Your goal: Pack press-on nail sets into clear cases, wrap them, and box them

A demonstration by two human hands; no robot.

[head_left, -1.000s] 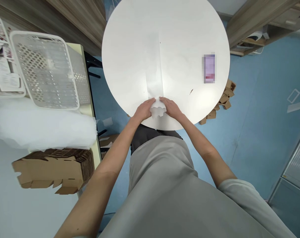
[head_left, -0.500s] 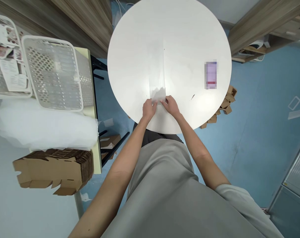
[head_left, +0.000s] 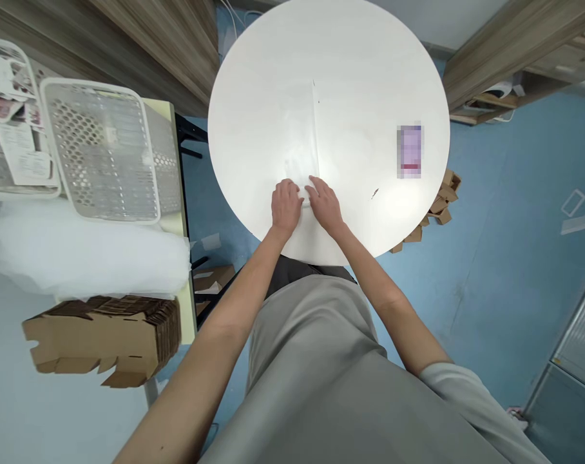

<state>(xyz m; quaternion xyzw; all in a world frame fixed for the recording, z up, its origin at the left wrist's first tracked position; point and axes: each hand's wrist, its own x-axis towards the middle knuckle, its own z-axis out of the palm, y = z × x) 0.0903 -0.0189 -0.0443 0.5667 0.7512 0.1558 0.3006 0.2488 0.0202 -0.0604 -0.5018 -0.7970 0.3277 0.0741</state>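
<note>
A long strip of translucent, whitish sheet (head_left: pixel 300 132) lies flat on the round white table (head_left: pixel 370 71), its near end under my hands. My left hand (head_left: pixel 287 206) rests on the left side of that end, palm down, fingers stretched forward. Opposite it, my right hand (head_left: pixel 325 203) lies on the right side with its fingers apart. The two thumbs point at each other over a narrow gap. What the sheet's near edge looks like beneath the fingers is mostly hidden. A blurred purple rectangular item (head_left: pixel 410 151) lies farther right on the table.
To the left, a side table (head_left: pixel 190 316) carries a white plastic basket (head_left: pixel 150 161), a second basket holding papers (head_left: pixel 24 148), a white wrapped roll (head_left: pixel 89 248) and a stack of flattened cardboard boxes (head_left: pixel 94 338). Small brown cartons (head_left: pixel 442 203) lie beyond the round table's right edge.
Both hands have gone from pinching the sheet's raised near end to lying palm down on it. That end, which stood up wrinkled, is now pressed flat.
</note>
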